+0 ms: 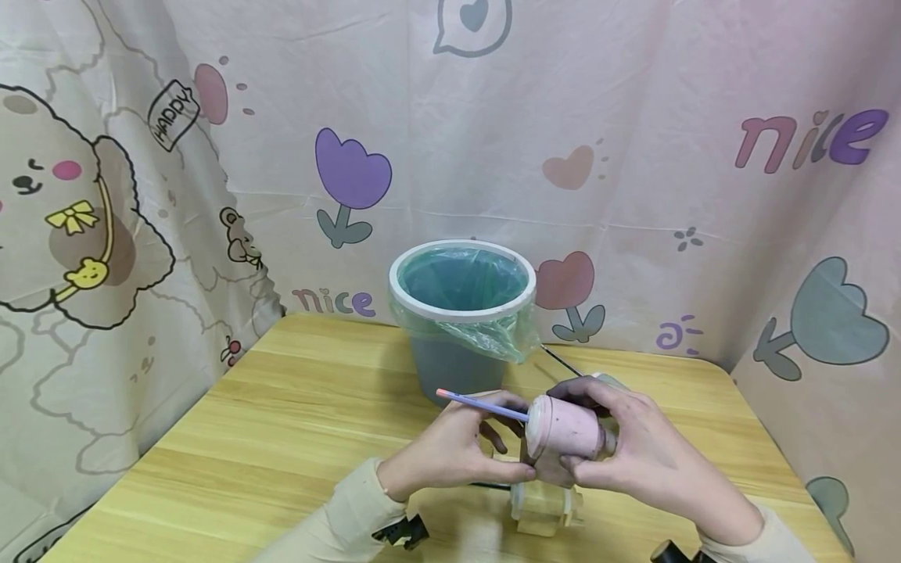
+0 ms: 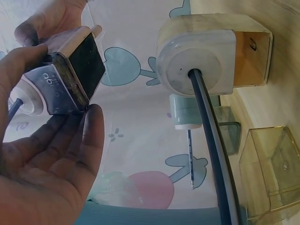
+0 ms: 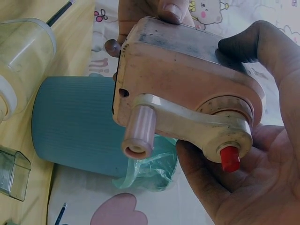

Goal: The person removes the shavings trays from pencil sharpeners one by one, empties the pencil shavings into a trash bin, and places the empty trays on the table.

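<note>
Both hands hold a pink crank pencil sharpener [image 1: 573, 426] tilted above the table. My right hand [image 1: 633, 446] grips its body at the crank end, thumb on one side and fingers around the other. At the front, my left hand [image 1: 464, 450] has its thumb and fingers against the clear shavings drawer [image 2: 49, 89]. A blue-violet pencil [image 1: 486, 404] sticks out of the front hole. The dark base pad [image 2: 88, 65] faces sideways in the left wrist view. A crank handle [image 3: 187, 124] with a red knob [image 3: 229, 159] shows in the right wrist view.
A bin [image 1: 457, 314] lined with a green bag stands behind the hands. Near me sits a yellowish sharpener [image 1: 542, 504] with a dark pencil; its drawer slot gapes. A green sharpener [image 2: 185, 110], a clear yellow drawer [image 2: 269, 168] and a greenish drawer [image 3: 14, 173] are also on the table.
</note>
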Action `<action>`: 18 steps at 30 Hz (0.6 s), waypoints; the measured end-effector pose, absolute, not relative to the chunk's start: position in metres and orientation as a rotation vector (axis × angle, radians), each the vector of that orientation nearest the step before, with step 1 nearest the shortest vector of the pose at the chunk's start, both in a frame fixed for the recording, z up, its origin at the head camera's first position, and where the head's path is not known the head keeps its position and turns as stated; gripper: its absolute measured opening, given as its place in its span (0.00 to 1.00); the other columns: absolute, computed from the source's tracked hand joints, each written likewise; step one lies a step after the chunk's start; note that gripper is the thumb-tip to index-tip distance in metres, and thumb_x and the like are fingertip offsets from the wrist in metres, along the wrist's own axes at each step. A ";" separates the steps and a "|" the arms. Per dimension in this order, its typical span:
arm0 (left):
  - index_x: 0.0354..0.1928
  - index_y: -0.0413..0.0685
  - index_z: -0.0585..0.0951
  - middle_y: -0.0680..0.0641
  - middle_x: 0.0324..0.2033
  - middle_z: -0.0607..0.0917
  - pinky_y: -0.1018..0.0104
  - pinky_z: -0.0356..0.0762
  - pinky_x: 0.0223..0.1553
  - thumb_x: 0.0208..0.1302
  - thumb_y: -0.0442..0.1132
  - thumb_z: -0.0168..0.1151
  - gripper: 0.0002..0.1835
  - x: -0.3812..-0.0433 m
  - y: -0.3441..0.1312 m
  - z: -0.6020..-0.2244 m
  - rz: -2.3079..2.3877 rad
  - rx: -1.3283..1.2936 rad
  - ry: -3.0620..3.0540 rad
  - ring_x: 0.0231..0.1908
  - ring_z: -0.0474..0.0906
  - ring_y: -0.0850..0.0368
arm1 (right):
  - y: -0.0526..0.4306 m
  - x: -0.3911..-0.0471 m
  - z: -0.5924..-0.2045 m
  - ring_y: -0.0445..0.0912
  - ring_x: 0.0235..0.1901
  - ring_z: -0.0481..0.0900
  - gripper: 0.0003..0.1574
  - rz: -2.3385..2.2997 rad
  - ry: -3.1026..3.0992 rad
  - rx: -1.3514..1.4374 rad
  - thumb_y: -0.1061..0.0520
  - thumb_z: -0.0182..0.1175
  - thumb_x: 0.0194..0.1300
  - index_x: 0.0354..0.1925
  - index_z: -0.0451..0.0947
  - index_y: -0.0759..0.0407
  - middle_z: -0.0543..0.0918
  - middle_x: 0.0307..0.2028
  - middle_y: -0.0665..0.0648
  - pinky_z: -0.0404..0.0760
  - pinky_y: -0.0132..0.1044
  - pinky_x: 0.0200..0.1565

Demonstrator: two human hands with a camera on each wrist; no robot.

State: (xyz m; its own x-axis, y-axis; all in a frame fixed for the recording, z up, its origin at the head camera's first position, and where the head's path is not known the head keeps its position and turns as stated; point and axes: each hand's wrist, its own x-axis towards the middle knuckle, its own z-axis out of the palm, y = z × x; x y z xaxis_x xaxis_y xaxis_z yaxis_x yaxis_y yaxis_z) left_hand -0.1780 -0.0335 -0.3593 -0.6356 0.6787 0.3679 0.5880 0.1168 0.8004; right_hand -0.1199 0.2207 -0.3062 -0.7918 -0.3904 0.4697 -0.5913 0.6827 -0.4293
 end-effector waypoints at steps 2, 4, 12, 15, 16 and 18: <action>0.60 0.53 0.83 0.53 0.54 0.87 0.69 0.92 0.42 0.57 0.40 0.83 0.29 -0.178 -0.034 -0.360 1.559 1.303 2.288 0.52 0.82 0.66 | 0.220 -0.120 -0.306 0.33 0.42 0.79 0.43 0.822 -2.559 0.774 0.56 0.83 0.42 0.58 0.81 0.36 0.84 0.48 0.34 0.83 0.31 0.42; 0.59 0.53 0.83 0.53 0.53 0.88 0.70 0.91 0.42 0.56 0.40 0.83 0.28 -0.178 -0.034 -0.360 1.555 1.318 2.298 0.52 0.82 0.66 | 0.220 -0.120 -0.306 0.33 0.43 0.79 0.43 0.824 -2.561 0.779 0.56 0.83 0.42 0.58 0.81 0.35 0.84 0.48 0.34 0.83 0.31 0.42; 0.59 0.53 0.83 0.54 0.53 0.88 0.71 0.91 0.43 0.55 0.41 0.84 0.29 -0.179 -0.035 -0.358 1.520 1.342 2.331 0.51 0.83 0.65 | 0.219 -0.121 -0.305 0.32 0.43 0.80 0.42 0.831 -2.576 0.800 0.57 0.82 0.43 0.57 0.80 0.35 0.85 0.48 0.34 0.84 0.31 0.42; 0.59 0.53 0.83 0.55 0.53 0.89 0.71 0.91 0.44 0.55 0.41 0.84 0.29 -0.180 -0.036 -0.358 1.510 1.347 2.329 0.51 0.84 0.64 | 0.219 -0.121 -0.306 0.32 0.43 0.80 0.43 0.839 -2.577 0.808 0.57 0.82 0.43 0.58 0.80 0.35 0.85 0.49 0.33 0.84 0.31 0.42; 0.59 0.53 0.84 0.55 0.52 0.89 0.72 0.90 0.44 0.55 0.41 0.85 0.29 -0.180 -0.036 -0.358 1.507 1.349 2.326 0.51 0.84 0.63 | 0.219 -0.121 -0.306 0.32 0.43 0.80 0.42 0.844 -2.581 0.810 0.57 0.82 0.43 0.58 0.80 0.35 0.85 0.48 0.33 0.84 0.31 0.42; 0.58 0.53 0.84 0.54 0.51 0.89 0.72 0.91 0.43 0.54 0.41 0.85 0.28 -0.180 -0.037 -0.359 1.505 1.349 2.318 0.50 0.85 0.61 | 0.219 -0.120 -0.306 0.32 0.43 0.80 0.42 0.856 -2.587 0.817 0.56 0.82 0.44 0.58 0.80 0.35 0.85 0.48 0.33 0.85 0.30 0.41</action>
